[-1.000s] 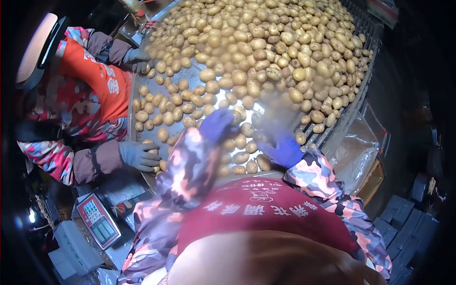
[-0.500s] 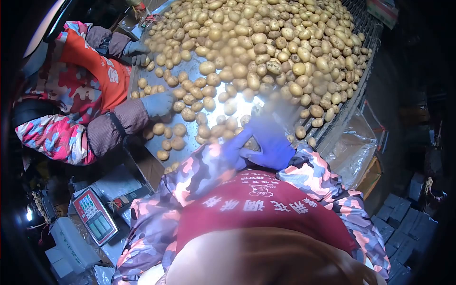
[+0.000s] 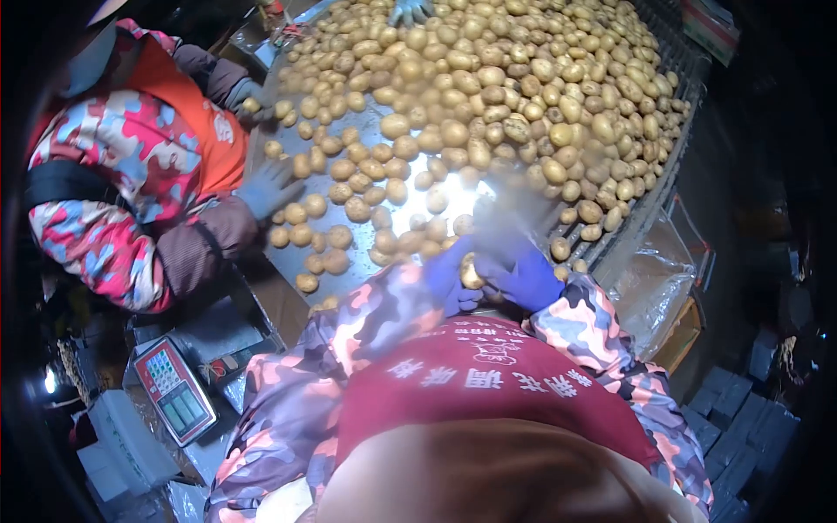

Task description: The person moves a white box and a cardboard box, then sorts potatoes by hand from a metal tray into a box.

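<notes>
Close in front of my chest, a potato sits between my two gloved hands. My left hand, in a blue-purple glove, is closed with its fingers against the potato's left side. From the other side my right hand, gloved alike, also closes on it. A hazy smear in the view blurs the area just above the right hand. Just beyond the hands, loose potatoes lie scattered on a shiny metal surface.
A large heap of potatoes covers the far side, bordered by a slatted rack edge. At left a co-worker in grey gloves handles potatoes. Another gloved hand reaches in at the top. A digital scale stands lower left.
My hands have come slightly apart, showing more of the potato between them. The co-worker's near hand has drawn back left, and another person's gloved hand has appeared at the top.
</notes>
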`<action>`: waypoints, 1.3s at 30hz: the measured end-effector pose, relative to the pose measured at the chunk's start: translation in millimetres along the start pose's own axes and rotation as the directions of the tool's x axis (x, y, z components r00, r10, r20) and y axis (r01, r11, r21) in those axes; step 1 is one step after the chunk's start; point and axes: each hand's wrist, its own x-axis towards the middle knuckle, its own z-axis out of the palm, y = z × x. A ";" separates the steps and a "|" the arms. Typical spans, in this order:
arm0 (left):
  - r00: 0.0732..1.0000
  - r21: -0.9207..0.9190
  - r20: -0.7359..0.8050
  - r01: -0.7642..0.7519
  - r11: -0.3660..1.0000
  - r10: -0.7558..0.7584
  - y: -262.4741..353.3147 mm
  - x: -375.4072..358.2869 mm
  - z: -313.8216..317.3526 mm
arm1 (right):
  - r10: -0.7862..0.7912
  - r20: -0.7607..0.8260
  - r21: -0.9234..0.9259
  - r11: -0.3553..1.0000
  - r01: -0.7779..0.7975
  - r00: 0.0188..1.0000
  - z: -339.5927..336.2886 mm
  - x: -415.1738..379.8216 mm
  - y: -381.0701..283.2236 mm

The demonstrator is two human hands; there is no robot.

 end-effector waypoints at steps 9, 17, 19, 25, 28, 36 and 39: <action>0.966 0.377 0.027 -0.247 0.893 0.256 26.9 -7.4 9.5 | -0.037 -0.157 -0.604 0.794 -0.067 0.987 -41.3 -3.4 55.9; 0.476 0.960 0.127 0.161 -0.228 0.870 -13.3 -110.2 -90.9 | -0.017 -0.121 -0.809 0.581 -0.089 0.992 -4.5 -53.4 92.3; 0.513 0.857 0.039 0.425 -0.293 0.857 -14.8 -148.6 -120.8 | -0.035 -0.119 -0.814 0.575 -0.077 0.992 -3.4 -53.1 90.2; 0.455 0.799 -0.003 0.536 -0.271 0.890 -44.5 -151.4 -170.9 | -0.293 -0.381 -0.789 0.597 -0.143 0.877 -46.2 -20.4 114.8; 0.520 0.792 -0.045 0.539 -0.286 0.853 -38.1 -157.6 -158.5 | -0.168 -0.478 -0.808 0.469 -0.357 0.862 -93.4 33.3 138.2; 0.500 0.842 -0.060 0.490 -0.225 0.864 -37.0 -156.8 -156.4 | 0.040 -0.224 -0.870 0.443 -0.218 0.974 14.3 105.1 54.6; 0.506 0.859 -0.098 0.478 -0.184 0.857 -36.9 -157.3 -155.5 | -0.552 -0.182 -0.936 0.350 0.027 0.814 61.8 96.1 121.5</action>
